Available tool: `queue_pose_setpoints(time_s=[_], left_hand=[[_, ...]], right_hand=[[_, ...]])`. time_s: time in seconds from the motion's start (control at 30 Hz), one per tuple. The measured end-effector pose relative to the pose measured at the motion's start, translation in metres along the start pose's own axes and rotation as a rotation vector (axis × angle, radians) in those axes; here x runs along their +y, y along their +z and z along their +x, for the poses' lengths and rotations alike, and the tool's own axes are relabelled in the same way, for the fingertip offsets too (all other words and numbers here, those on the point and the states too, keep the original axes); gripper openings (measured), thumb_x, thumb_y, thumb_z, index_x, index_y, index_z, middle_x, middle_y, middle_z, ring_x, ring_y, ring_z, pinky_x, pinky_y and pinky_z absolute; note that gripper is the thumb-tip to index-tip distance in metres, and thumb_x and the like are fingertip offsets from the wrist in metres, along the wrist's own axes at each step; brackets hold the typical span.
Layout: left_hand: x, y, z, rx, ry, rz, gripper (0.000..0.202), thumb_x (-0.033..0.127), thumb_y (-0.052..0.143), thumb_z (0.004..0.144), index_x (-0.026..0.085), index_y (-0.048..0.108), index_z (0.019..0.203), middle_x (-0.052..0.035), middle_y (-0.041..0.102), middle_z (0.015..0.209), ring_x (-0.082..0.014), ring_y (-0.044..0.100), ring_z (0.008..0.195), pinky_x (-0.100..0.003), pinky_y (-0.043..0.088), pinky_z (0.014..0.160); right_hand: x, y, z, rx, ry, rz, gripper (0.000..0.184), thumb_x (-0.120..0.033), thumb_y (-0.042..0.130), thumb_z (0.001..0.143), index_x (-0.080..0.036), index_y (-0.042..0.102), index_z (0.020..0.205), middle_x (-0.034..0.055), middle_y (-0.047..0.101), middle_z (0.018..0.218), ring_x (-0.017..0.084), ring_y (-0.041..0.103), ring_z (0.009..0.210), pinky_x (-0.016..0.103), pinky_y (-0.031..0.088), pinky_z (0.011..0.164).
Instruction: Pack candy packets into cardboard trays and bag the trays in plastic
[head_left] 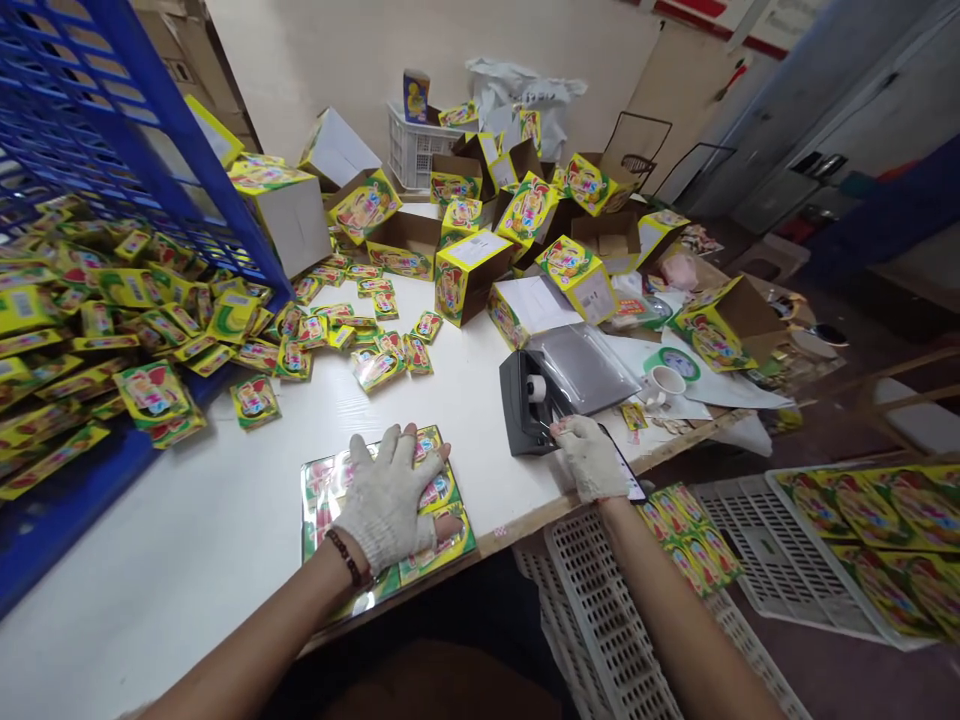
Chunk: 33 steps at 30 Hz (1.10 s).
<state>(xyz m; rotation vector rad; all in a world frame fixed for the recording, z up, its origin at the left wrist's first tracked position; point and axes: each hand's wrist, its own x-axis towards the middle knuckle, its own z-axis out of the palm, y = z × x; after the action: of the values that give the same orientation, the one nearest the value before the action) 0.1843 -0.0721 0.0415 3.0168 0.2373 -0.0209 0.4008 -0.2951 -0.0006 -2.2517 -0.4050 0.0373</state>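
Note:
My left hand [390, 500], in a white knit glove, lies flat with fingers spread on a clear-wrapped bundle of yellow-green sachets [439, 525] near the table's front edge. My right hand [589, 455], also gloved, reaches to the front of a dark grey tape dispenser [536, 400] with a white tape roll; its fingers are pinched at the dispenser's cutting edge, apparently on the tape end. Both forearms come in from the bottom of the view.
Loose sachets [330, 335] spill from a tilted blue crate [112, 140] at the left onto the white table [195, 520]. Open yellow cartons [465, 270] pile at the back. White plastic crates [600, 610] with wrapped bundles [870, 540] stand below right. A green tape roll [673, 362] lies nearby.

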Motion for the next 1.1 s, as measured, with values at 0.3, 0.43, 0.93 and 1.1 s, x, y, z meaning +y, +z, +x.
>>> queue_pose_setpoints(time_s=[0.3, 0.43, 0.93, 1.1], left_hand=[[0.001, -0.004, 0.002, -0.018, -0.004, 0.017, 0.083, 0.077, 0.053, 0.073, 0.030, 0.048, 0.141, -0.0263, 0.041, 0.145, -0.0494, 0.032, 0.134, -0.076, 0.015, 0.098], [0.006, -0.001, 0.004, 0.010, -0.031, -0.002, 0.081, 0.077, 0.055, 0.071, 0.028, 0.053, 0.137, -0.0259, 0.044, 0.142, -0.0499, 0.032, 0.133, -0.077, 0.016, 0.097], [0.005, 0.003, -0.001, 0.085, -0.008, -0.059, 0.087, 0.080, 0.051, 0.071, 0.025, 0.052, 0.138, -0.0249, 0.046, 0.139, -0.0471, 0.035, 0.132, -0.069, 0.018, 0.104], [0.005, 0.003, 0.000, 0.110, -0.019, -0.071, 0.070, 0.071, 0.048, 0.081, 0.027, 0.054, 0.136, -0.0211, 0.050, 0.135, -0.0433, 0.036, 0.131, -0.065, 0.023, 0.104]], right_hand=[[-0.020, -0.017, -0.067, -0.040, 0.216, 0.180, 0.034, -0.054, 0.050, 0.074, -0.021, 0.054, 0.072, 0.0003, 0.054, 0.066, 0.017, 0.048, 0.064, 0.031, 0.041, 0.063], [-0.010, 0.003, -0.075, -0.123, 0.326, 0.296, 0.032, -0.053, 0.053, 0.070, -0.021, 0.051, 0.071, 0.0019, 0.055, 0.067, 0.017, 0.051, 0.062, 0.029, 0.042, 0.057], [-0.072, 0.008, -0.025, -1.101, -0.133, 0.386, 0.030, -0.045, 0.057, 0.079, -0.019, 0.051, 0.066, -0.0022, 0.054, 0.062, 0.012, 0.048, 0.059, 0.025, 0.038, 0.059], [-0.095, 0.054, 0.011, -1.402, -0.189, 0.235, 0.028, -0.043, 0.064, 0.071, -0.018, 0.053, 0.064, -0.0060, 0.050, 0.054, 0.009, 0.044, 0.051, 0.022, 0.034, 0.051]])
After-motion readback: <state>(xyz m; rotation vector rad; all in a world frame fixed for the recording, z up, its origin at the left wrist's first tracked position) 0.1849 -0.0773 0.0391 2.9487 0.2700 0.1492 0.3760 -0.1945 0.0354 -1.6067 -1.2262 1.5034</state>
